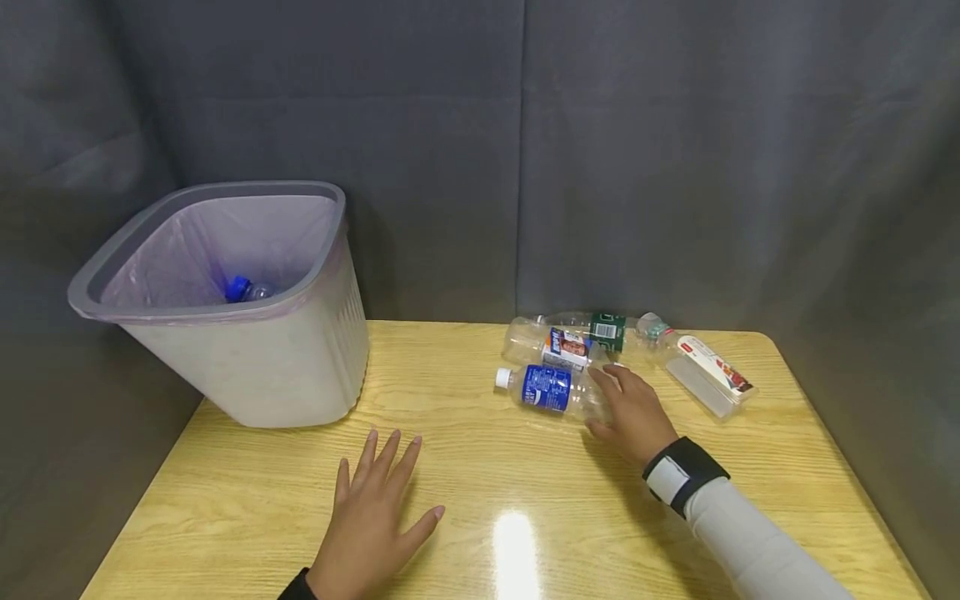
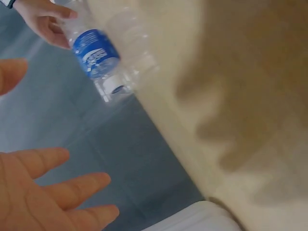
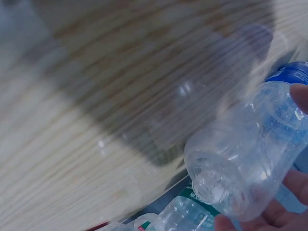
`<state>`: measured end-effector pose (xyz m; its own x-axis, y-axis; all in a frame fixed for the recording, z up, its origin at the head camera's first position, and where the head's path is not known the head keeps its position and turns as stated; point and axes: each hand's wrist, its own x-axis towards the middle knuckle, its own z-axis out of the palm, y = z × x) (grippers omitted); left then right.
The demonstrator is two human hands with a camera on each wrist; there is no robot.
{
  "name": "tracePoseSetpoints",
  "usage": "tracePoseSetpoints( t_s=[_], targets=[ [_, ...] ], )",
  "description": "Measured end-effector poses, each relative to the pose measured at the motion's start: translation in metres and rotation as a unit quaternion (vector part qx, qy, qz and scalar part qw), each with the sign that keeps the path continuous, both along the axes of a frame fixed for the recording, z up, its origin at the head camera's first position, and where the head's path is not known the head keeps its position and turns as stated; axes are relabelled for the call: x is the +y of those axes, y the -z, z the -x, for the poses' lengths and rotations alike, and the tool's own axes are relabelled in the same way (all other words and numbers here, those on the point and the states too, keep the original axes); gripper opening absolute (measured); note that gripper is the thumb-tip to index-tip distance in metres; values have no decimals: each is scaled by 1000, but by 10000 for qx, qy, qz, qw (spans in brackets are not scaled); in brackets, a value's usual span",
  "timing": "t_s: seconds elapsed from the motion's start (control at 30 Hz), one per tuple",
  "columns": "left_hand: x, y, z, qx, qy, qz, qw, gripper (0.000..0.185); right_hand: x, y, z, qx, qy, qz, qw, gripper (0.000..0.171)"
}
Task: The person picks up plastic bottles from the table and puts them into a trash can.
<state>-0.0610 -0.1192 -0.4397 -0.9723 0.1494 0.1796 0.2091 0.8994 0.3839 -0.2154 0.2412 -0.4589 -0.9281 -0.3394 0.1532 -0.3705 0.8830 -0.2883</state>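
Your wooden bench (image 1: 480, 467) fills the lower half of the frame. A grey bin (image 1: 247, 333) stands on it at the left. Four empty plastic bottles lie on their sides right of centre, the blue-labelled bottle (image 1: 546, 388) nearest you. Your left hand (image 1: 371, 521) rests flat at lower centre.
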Motion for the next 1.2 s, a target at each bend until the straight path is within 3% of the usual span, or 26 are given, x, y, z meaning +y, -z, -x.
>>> tracePoseSetpoints(
  t_s=[0.17,0.53,1.0,1.2],
  targets=[
    [0,9,-4,-202,-35,-7,9998,83,-2,2,6,-58,63,-128,9999,76],
    [2,17,-7,-341,-102,-143,9993,83,-6,2,10,-32,42,-482,9988,71],
    [1,15,-7,-309,-81,-205,9993,80,-5,3,9,4,-48,-601,9982,70],
    [-1,12,-5,-388,-94,-364,9985,80,-5,-2,3,-337,67,-265,9991,72]
  ],
)
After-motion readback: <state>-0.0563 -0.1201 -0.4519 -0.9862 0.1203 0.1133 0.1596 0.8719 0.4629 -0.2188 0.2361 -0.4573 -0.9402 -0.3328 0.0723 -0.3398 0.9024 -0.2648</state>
